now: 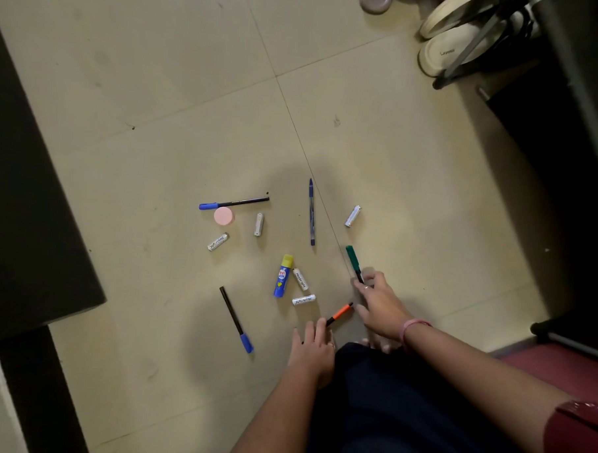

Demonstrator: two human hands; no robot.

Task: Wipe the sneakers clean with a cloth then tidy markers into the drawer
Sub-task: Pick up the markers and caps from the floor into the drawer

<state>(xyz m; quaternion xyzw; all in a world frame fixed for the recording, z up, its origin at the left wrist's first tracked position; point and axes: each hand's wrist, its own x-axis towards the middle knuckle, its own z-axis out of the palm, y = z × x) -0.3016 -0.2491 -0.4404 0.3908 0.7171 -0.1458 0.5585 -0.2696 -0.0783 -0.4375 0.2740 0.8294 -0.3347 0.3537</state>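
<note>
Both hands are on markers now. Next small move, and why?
Probably lift both clear of the floor: the right hand pinches the green marker, the left hand touches the orange marker. Two blue-capped markers lie farther left.

Pink wristband [415, 325] on right wrist, maroon short sleeve [579, 440], dark trousers [402, 412]

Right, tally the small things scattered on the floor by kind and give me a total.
Markers: 4 — green-capped, orange-capped, two blue-capped
Ballpoint pen: 1
Batteries: 5
Glue stick: 1
Pink round lid: 1
Total: 12
</note>
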